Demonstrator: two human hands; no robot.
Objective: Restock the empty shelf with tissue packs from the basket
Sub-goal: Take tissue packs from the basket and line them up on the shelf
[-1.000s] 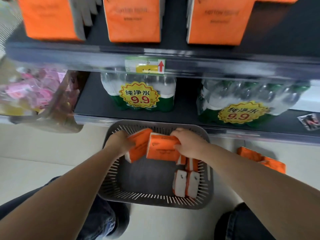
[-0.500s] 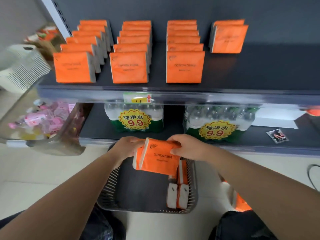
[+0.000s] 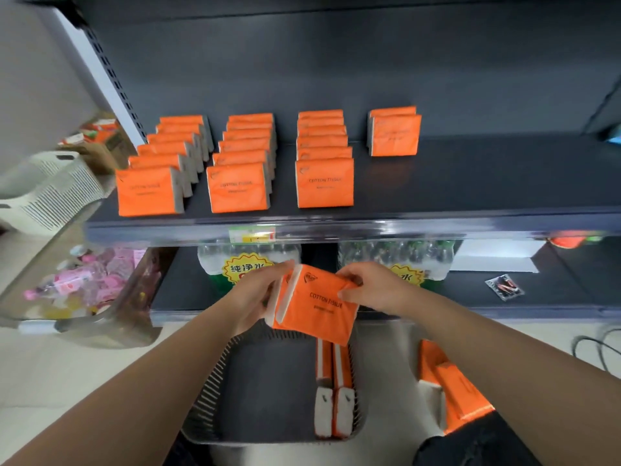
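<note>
An orange tissue pack [image 3: 317, 306] printed COTTON TISSUE is hanging above the basket [image 3: 211, 381], just below the shelf [image 3: 487, 183] edge. The left hand [image 3: 257, 295] is clasping its white left side, with a second pack [image 3: 286, 281] behind it. The right hand [image 3: 373, 289] is pinching its upper right corner. Two packs [image 3: 332, 395] are standing in the basket. Three long rows [image 3: 324, 183] are filling the shelf's left. The short row [image 3: 394, 134] is leaving open room in front and rightward.

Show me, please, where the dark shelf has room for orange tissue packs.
The dark upper shelf is bare in front of the short fourth row and right of it. The three left rows are full to the front.
</note>
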